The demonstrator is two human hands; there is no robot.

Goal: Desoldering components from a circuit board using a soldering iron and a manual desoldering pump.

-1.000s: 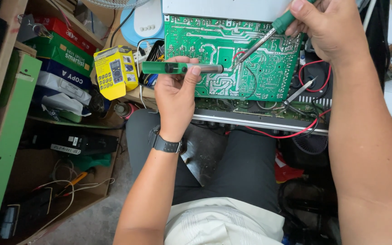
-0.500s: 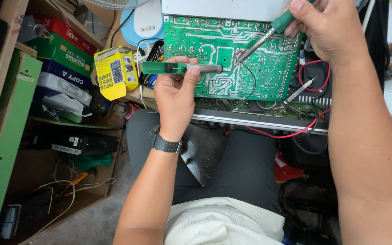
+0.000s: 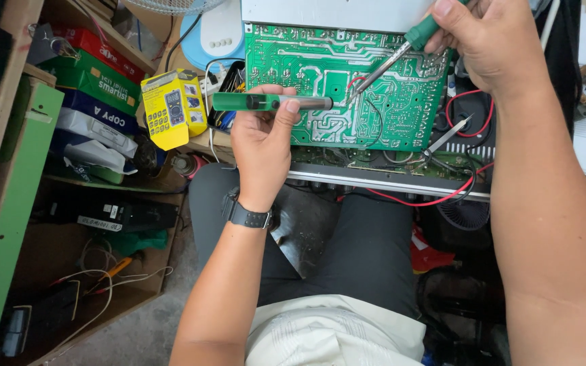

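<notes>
Green board [image 3: 347,88] is worked at upper centre; a desoldering pump [image 3: 272,102] is pinched level by the left hand [image 3: 262,139], an iron [image 3: 401,51] gripped tight by the right hand [image 3: 490,41], tip on board.

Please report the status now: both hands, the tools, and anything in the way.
Left hand shut on desoldering pump. Right hand shut on soldering iron, tip at green circuit board. Red wire below board, clear.
</notes>
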